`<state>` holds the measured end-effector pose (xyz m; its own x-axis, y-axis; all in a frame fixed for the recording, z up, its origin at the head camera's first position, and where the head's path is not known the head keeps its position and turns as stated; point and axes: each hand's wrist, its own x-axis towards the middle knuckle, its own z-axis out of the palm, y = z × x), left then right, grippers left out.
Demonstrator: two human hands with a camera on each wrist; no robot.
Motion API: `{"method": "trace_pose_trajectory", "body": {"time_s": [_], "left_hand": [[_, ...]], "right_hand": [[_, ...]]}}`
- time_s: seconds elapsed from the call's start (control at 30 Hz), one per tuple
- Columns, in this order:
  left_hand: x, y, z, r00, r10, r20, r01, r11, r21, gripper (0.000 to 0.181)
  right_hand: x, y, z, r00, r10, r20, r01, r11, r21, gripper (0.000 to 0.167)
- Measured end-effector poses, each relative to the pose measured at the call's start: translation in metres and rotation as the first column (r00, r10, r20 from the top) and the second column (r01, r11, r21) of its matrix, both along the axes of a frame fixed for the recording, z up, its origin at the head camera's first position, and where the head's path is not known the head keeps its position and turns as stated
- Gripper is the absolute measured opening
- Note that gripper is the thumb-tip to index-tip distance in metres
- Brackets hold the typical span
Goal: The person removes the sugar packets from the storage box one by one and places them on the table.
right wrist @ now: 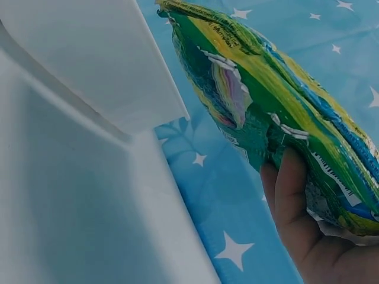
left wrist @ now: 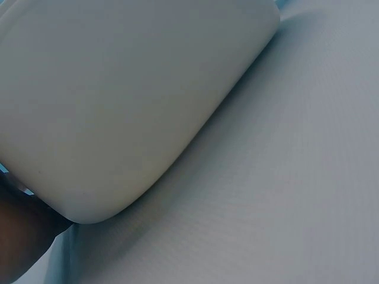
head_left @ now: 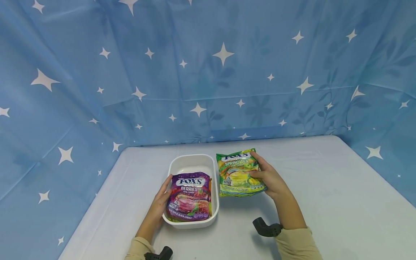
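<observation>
A white tub [head_left: 190, 225] holding a purple bag [head_left: 190, 196] stands on the worktop [head_left: 325, 187]; beside it, the right hand [head_left: 273, 180] pinches a shiny green bag [head_left: 238, 171] aloft. The left hand [head_left: 159, 204] touches the tub, its grip unclear.

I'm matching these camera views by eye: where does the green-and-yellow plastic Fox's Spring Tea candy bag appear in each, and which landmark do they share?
Head: the green-and-yellow plastic candy bag is right of and below centre, in the right hand.
Left wrist: not in it.
Right wrist: the bag fills the upper right.
Shared landmark: the white rounded plastic tub, below centre in head, upper left in left wrist and right wrist.
</observation>
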<state>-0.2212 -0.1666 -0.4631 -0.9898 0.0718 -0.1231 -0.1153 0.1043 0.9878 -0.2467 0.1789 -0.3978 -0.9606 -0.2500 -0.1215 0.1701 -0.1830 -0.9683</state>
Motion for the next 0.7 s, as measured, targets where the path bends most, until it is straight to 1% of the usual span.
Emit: {"method": "trace_pose_trajectory", "body": {"time_s": [0.23,0.47,0.7], "left_hand": [[-0.0003,-0.0008,-0.0007,1.000,0.005,0.003,-0.005,1.000,0.006,0.048],[-0.0003,0.0001,0.0004,1.000,0.001,-0.009,-0.001,1.000,0.009,0.049],[0.0003,0.0009,0.0002,1.000,0.002,-0.002,-0.002,1.000,0.004,0.048]], "right_hand": [[-0.0008,0.0010,-0.0009,1.000,0.004,0.007,-0.004,1.000,0.005,0.075],[-0.0017,0.0008,-0.0017,1.000,-0.008,0.016,0.007,1.000,0.025,0.075],[-0.0017,0.0002,-0.0025,1.000,-0.009,0.019,0.008,0.999,0.037,0.076]]}}
